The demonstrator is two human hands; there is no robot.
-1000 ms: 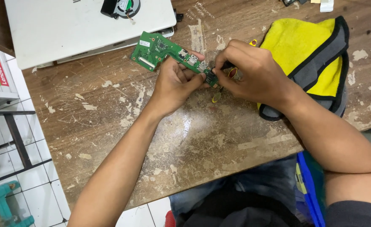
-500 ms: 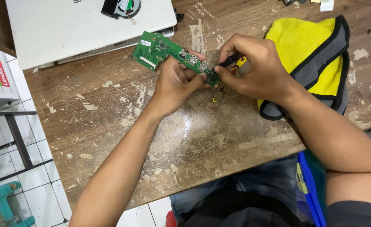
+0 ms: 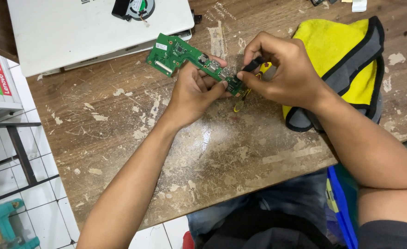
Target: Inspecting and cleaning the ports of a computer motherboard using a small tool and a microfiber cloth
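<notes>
Hands meet above a worn bench: left hand grips a green board slanting away up-left, while right hand fingers pinch a dark tool at its near end.

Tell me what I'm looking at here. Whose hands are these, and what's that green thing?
The camera sits on a person's head and looks down, so these are that person's own two hands over a scratched wooden table. The left hand holds a green circuit board, a flat part from inside an electronic machine. The right hand pinches a small tool with a black and yellow handle and touches it to the board's end. On the table lie a closed white laptop with a little black fan on top, and a yellow cloth with grey edging.
</notes>
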